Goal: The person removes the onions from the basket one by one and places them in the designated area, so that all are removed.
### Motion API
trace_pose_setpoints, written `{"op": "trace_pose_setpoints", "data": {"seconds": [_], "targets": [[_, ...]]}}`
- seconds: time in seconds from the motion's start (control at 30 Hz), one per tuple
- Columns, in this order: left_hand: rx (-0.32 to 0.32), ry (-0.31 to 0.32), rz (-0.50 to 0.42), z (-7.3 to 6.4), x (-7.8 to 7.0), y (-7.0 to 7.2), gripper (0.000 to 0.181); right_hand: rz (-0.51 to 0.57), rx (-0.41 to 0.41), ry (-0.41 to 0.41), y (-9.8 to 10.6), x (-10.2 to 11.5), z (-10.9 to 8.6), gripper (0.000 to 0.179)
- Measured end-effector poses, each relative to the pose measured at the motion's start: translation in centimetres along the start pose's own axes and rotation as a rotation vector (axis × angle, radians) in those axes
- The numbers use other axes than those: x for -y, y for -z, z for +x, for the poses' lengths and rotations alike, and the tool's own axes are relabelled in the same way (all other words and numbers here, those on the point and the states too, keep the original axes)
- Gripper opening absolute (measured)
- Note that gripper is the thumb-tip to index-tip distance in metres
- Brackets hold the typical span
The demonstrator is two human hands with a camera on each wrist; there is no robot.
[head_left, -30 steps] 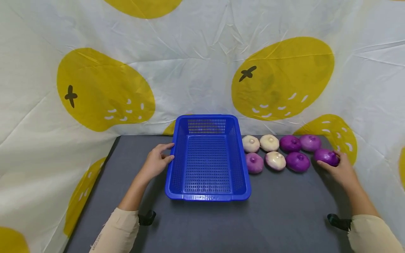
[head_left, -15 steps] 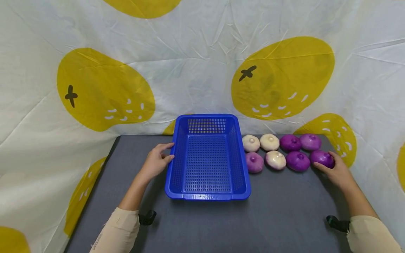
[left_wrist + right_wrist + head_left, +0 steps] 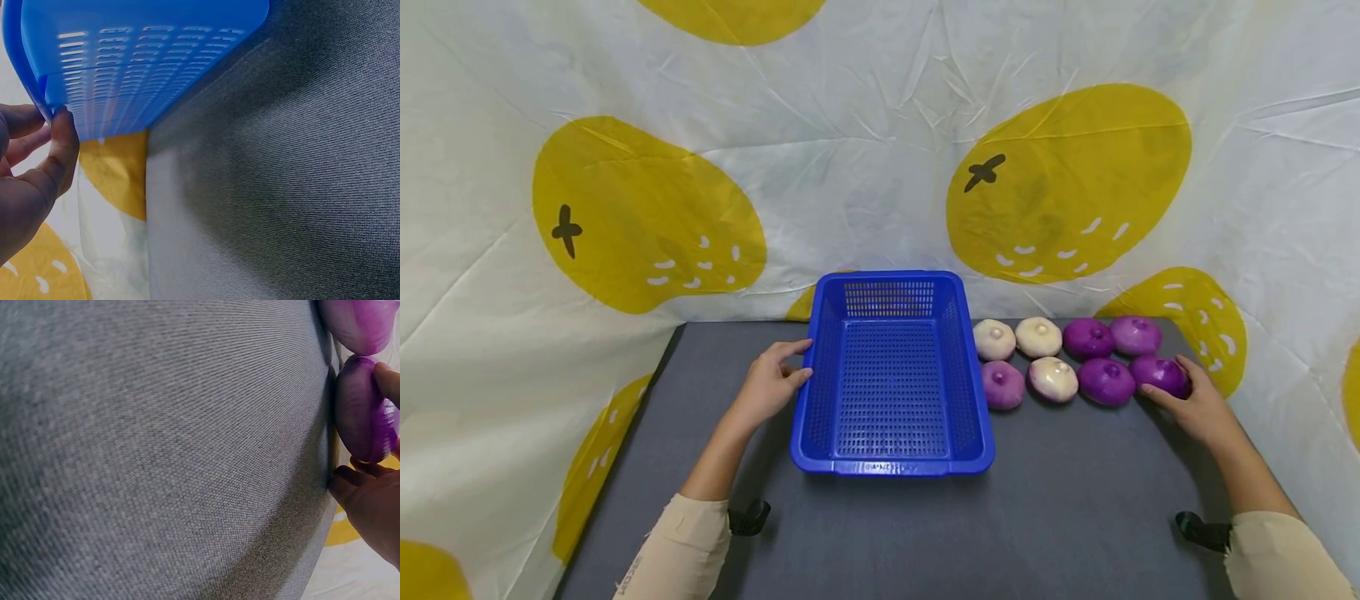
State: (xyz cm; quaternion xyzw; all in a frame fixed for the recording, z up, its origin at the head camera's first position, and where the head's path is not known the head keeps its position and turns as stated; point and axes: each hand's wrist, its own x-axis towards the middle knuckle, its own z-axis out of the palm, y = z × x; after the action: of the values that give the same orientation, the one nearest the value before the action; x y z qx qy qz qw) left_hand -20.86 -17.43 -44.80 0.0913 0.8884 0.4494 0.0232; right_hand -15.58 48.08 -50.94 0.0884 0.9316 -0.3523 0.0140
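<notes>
An empty blue mesh basket [image 3: 891, 454] stands mid-table. My left hand [image 3: 772, 382] rests against its left rim [image 3: 47, 109], thumb and fingers touching the edge. To the basket's right lie several onions in two rows, some white [image 3: 1039, 337] and the rest purple [image 3: 1088, 338]. My right hand [image 3: 1197, 406] grips the rightmost purple onion [image 3: 1157, 372] of the near row, which sits on the table against its purple neighbour [image 3: 1107, 381]. In the right wrist view my fingers [image 3: 384, 381] curl over that onion [image 3: 359, 412].
A grey cloth-covered table [image 3: 1075, 517] fills the foreground. A white backdrop with yellow fruit prints [image 3: 1067, 183] hangs close behind and on both sides. Black wrist-camera mounts [image 3: 1202, 529] sit near my cuffs.
My right hand slid the rightmost purple onion leftwards until it met the near row. The left hand and basket stayed still.
</notes>
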Motion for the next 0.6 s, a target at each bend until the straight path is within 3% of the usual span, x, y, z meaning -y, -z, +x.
{"op": "trace_pose_setpoints", "data": {"seconds": [0.6], "targets": [[0.000,0.002,-0.004,0.12,-0.18,-0.15,0.048,-0.001,-0.001,-0.010,0.23,0.34,-0.36,0.095]]}}
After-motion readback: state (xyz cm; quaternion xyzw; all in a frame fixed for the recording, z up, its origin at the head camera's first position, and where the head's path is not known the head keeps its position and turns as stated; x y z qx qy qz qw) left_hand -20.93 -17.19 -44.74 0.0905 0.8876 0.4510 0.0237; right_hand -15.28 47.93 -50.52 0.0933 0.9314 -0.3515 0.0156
